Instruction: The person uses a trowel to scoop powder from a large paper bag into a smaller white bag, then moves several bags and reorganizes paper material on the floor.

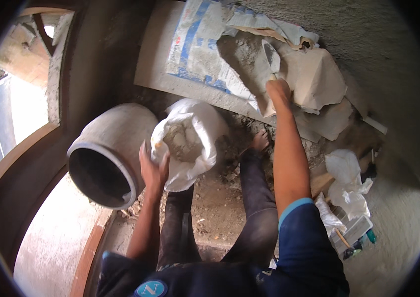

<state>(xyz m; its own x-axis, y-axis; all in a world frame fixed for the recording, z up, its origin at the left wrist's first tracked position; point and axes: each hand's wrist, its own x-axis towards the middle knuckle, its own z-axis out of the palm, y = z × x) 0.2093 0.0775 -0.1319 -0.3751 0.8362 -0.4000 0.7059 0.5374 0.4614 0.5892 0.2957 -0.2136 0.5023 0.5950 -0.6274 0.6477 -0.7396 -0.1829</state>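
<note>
Right hand (278, 91) has the trowel (271, 57) by its handle, blade over the torn bag (321, 79) of grey powder. Left hand (154, 168) is at the rim of the white sack (183, 181), can't tell if it's gripping. Big drum (118, 128) crowds the sack's left, bare foot (259, 140) to its right, crumpled plastic (343, 167) further over.

The right arm (290, 153) is stretched far forward and held almost straight, with its wrist (284, 105) turned slightly to the left. The right hand (278, 91) is closed, its fingers tightly curled. The left arm (144, 225) is extended less far and is angled slightly to the right toward its end. The left hand (154, 169) is held unclenched, with the fingers pointed forward and the thumb (165, 159) parted from them. The two hands are set well apart, the right farther forward.
</note>
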